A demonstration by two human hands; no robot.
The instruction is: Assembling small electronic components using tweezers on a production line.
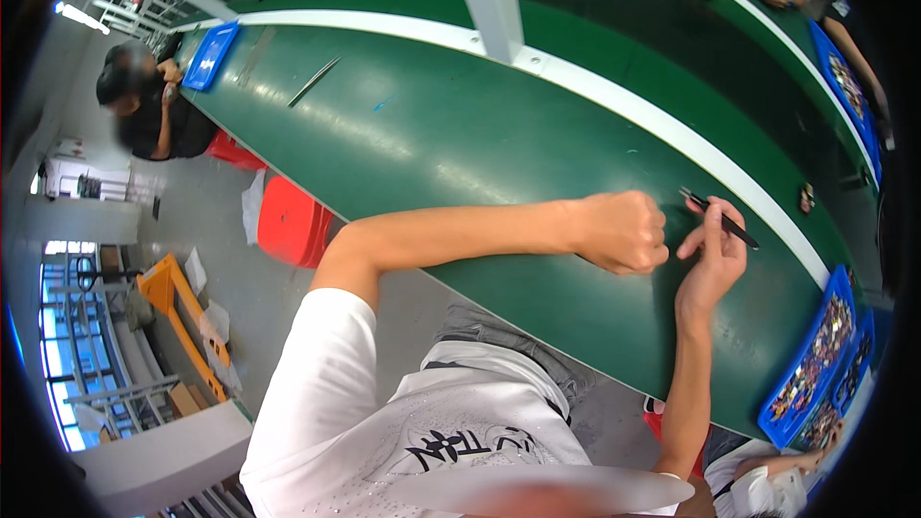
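A thin black tool is held over the green counter.

The left hand is curled into a loose fist and rests on the counter; whether anything is enclosed in it cannot be told. Just beside it, the right hand is raised on its edge, and a slim black tool, like tweezers or a pen, is pinched between thumb and fingertips. The tool is dark, narrow and straight, pointing from upper left to lower right across the hand, above the counter's white strip. Further right, a blue tray of small mixed parts is set at the counter's edge.
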